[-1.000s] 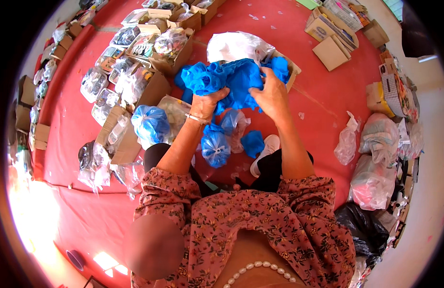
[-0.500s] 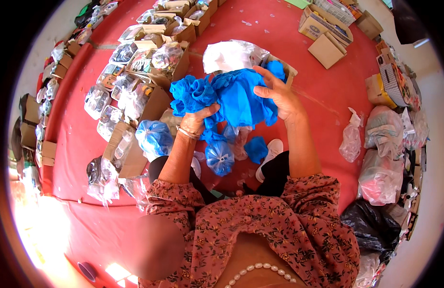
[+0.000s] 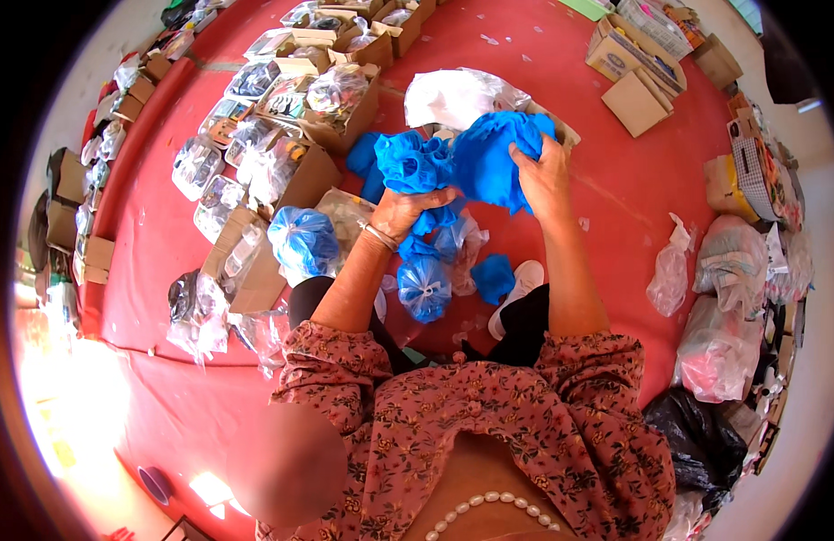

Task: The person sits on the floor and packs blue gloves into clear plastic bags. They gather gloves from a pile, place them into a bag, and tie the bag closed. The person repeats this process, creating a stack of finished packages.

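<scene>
My left hand [image 3: 406, 213] is wrapped round a gathered bundle of bright blue cloth [image 3: 413, 162], its folds ruffled at the top and a tail hanging below the fist. In my right hand [image 3: 545, 178] is a wider spread of blue cloth [image 3: 491, 164], gripped at its right edge. Whether the two are one piece I cannot tell. Below my left hand sit a knotted blue plastic bag [image 3: 424, 288] and a larger clear bag with blue contents [image 3: 303, 242]. A small blue cloth piece [image 3: 494, 279] lies beside my white shoe [image 3: 523, 284].
Cardboard boxes [image 3: 311, 177] with bagged goods line the left. Just beyond my hands lies a white plastic bag [image 3: 462, 97]. An open carton [image 3: 629, 59] stands at the far right; stuffed clear bags [image 3: 719, 343] and a black bag [image 3: 696, 442] lie along the right side of the red floor [image 3: 525, 59].
My right hand, formerly spread open against the cloth, has closed on its edge and moved it slightly up and right. My left hand keeps its grip. The whole view has shifted a little.
</scene>
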`<state>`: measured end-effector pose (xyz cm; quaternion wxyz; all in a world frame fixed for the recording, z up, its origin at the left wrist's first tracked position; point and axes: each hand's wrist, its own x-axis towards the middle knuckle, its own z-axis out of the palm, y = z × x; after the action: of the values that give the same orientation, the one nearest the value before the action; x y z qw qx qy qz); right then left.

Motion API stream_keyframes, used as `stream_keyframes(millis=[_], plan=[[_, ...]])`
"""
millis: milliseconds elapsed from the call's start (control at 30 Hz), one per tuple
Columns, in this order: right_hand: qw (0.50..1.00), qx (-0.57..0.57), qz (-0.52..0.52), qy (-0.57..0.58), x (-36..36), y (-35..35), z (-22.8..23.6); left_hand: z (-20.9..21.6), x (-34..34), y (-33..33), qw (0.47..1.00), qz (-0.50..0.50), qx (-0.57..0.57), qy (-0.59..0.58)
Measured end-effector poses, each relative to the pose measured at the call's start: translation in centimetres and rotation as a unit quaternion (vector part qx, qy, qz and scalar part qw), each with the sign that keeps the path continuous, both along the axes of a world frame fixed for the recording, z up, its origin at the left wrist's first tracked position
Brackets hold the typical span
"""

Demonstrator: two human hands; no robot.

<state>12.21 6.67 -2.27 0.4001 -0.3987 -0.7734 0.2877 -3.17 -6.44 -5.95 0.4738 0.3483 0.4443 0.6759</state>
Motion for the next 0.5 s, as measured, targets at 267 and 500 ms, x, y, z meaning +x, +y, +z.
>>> stream_keyframes(millis=[267,500], plan=[[0.994,0.019,0.096,0.055,-2.6,-4.2,0.1,-0.6,1.1,0.5,0.988,-0.005,-0.044,-0.146],[0.981,-0.049,0.171,0.073,-2.5,-3.5,0.2,-0.3,0.9,0.6,0.988,0.006,-0.030,-0.151]])
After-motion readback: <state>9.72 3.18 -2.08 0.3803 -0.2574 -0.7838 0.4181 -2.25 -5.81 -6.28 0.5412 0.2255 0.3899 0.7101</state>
